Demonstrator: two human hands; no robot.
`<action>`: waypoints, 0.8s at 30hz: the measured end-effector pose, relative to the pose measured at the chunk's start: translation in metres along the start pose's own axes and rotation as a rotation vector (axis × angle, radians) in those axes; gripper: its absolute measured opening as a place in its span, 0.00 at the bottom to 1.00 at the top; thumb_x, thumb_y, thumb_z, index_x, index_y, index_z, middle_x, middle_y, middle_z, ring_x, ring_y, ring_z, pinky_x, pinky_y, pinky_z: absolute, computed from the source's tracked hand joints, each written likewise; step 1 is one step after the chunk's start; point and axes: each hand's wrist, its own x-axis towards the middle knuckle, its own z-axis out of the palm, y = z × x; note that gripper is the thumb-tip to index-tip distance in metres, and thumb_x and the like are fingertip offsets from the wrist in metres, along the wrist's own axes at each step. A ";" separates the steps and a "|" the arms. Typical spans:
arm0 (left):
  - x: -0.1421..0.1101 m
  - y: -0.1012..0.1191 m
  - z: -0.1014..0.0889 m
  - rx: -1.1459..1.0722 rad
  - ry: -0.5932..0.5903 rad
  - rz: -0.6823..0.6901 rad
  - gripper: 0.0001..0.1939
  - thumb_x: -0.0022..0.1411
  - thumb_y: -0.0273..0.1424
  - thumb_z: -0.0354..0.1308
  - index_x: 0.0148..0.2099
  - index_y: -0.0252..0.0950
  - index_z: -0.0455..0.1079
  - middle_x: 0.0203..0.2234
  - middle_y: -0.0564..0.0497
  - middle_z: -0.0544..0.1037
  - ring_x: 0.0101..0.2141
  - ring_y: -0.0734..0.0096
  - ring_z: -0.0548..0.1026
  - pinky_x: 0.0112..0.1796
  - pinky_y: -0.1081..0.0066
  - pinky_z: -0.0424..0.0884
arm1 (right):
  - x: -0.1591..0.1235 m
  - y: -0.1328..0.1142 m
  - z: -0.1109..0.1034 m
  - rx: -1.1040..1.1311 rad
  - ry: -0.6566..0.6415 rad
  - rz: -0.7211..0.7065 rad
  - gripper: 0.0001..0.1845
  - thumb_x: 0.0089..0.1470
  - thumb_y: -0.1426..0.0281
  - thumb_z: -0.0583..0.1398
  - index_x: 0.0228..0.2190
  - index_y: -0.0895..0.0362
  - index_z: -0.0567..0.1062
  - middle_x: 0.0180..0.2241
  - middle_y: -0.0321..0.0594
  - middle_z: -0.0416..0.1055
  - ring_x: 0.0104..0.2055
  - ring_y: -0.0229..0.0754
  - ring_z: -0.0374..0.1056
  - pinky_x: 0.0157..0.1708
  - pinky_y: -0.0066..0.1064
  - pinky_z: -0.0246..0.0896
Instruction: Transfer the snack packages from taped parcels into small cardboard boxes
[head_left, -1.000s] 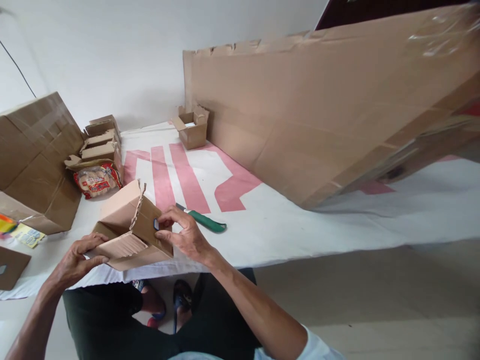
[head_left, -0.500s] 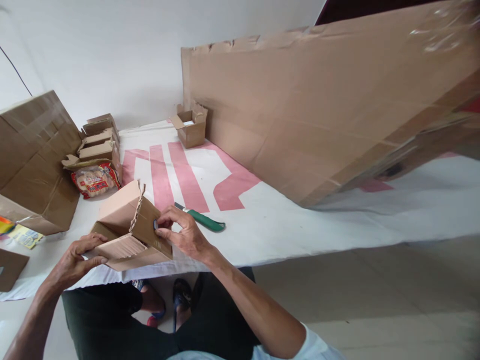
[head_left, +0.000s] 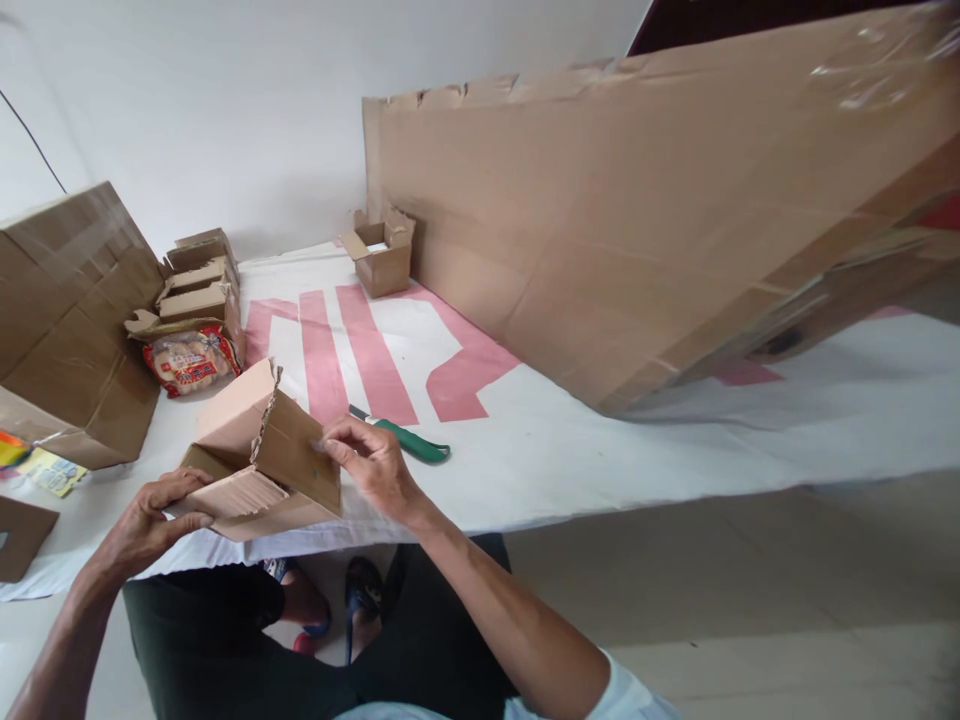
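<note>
A small cardboard box (head_left: pixel 292 450) is tilted near the table's front edge, its torn flaps up and its inside facing left. My left hand (head_left: pixel 161 510) grips the left flap edge, thumb on one side and fingers on the other. Against the box's right face my right hand (head_left: pixel 371 465) is closed in a pinch. A small pale sticker (head_left: pixel 319 445) shows at those fingertips, mostly hidden by them. Just behind the right hand lies a green-handled knife (head_left: pixel 416 444), its blade partly covered.
A large carton (head_left: pixel 75 330) stands on the left, beside several small opened boxes (head_left: pixel 199 290) and a red food packet (head_left: pixel 191 362). Another small open box (head_left: pixel 382 262) is at the back. A big cardboard panel (head_left: pixel 600 220) leans across the right.
My right fingertips have moved slightly right with the sticker, whose blue edge showed on the box face before. The box has shifted a little; my left hand keeps its grip.
</note>
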 end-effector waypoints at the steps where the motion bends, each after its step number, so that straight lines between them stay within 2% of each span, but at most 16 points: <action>1: 0.000 0.000 0.000 0.001 0.007 -0.003 0.22 0.63 0.54 0.73 0.43 0.40 0.88 0.43 0.42 0.89 0.46 0.50 0.86 0.49 0.63 0.81 | 0.000 0.002 -0.001 0.039 0.020 0.038 0.13 0.63 0.58 0.67 0.30 0.51 0.78 0.30 0.36 0.75 0.33 0.43 0.69 0.36 0.35 0.67; 6: 0.003 0.002 0.000 0.095 0.080 0.016 0.20 0.65 0.53 0.70 0.39 0.41 0.85 0.39 0.44 0.88 0.42 0.52 0.85 0.43 0.65 0.79 | -0.005 0.006 -0.001 0.257 0.033 0.147 0.19 0.60 0.50 0.70 0.31 0.52 0.79 0.32 0.38 0.79 0.34 0.43 0.73 0.40 0.37 0.72; 9: 0.010 0.006 0.003 0.271 0.115 0.070 0.14 0.68 0.45 0.66 0.39 0.41 0.83 0.36 0.46 0.86 0.38 0.55 0.83 0.42 0.64 0.76 | -0.012 0.000 0.001 0.376 -0.011 0.186 0.22 0.60 0.47 0.71 0.32 0.53 0.79 0.29 0.37 0.78 0.29 0.41 0.72 0.38 0.37 0.71; 13: 0.023 0.010 0.019 0.466 0.132 0.162 0.05 0.66 0.34 0.64 0.42 0.41 0.81 0.37 0.46 0.86 0.41 0.52 0.82 0.48 0.59 0.74 | -0.018 -0.009 0.003 0.446 -0.055 0.210 0.25 0.58 0.44 0.71 0.31 0.52 0.78 0.26 0.36 0.76 0.26 0.40 0.70 0.34 0.37 0.70; 16: 0.029 0.021 0.035 0.495 0.139 0.211 0.08 0.68 0.30 0.63 0.46 0.41 0.82 0.41 0.43 0.87 0.45 0.50 0.81 0.51 0.55 0.74 | -0.020 -0.014 0.002 0.402 -0.054 0.202 0.26 0.58 0.42 0.71 0.31 0.52 0.77 0.27 0.36 0.77 0.26 0.41 0.70 0.32 0.37 0.70; 18: 0.029 0.035 0.045 0.409 0.166 0.213 0.11 0.71 0.31 0.63 0.51 0.40 0.83 0.46 0.41 0.87 0.49 0.50 0.81 0.52 0.54 0.74 | -0.021 -0.020 0.001 0.338 -0.069 0.181 0.25 0.60 0.43 0.70 0.32 0.52 0.77 0.27 0.36 0.76 0.26 0.41 0.70 0.33 0.37 0.71; 20: 0.027 0.055 0.053 0.188 0.172 0.182 0.12 0.74 0.36 0.63 0.55 0.39 0.83 0.49 0.41 0.86 0.50 0.52 0.82 0.51 0.57 0.76 | -0.022 -0.028 0.001 0.256 -0.127 0.159 0.24 0.64 0.44 0.68 0.33 0.52 0.78 0.27 0.36 0.75 0.28 0.41 0.70 0.34 0.36 0.70; 22: 0.025 0.075 0.063 -0.108 0.124 0.136 0.15 0.75 0.41 0.65 0.56 0.39 0.84 0.47 0.42 0.86 0.46 0.56 0.83 0.46 0.62 0.78 | -0.023 -0.035 0.004 0.182 -0.208 0.149 0.23 0.67 0.47 0.66 0.33 0.52 0.77 0.28 0.36 0.74 0.30 0.41 0.70 0.35 0.35 0.69; 24: 0.024 0.089 0.073 -0.360 0.088 0.113 0.17 0.74 0.45 0.67 0.53 0.38 0.86 0.41 0.44 0.87 0.40 0.59 0.84 0.43 0.64 0.78 | -0.025 -0.040 0.008 0.133 -0.279 0.138 0.21 0.69 0.49 0.65 0.33 0.52 0.76 0.29 0.36 0.74 0.31 0.40 0.70 0.35 0.34 0.68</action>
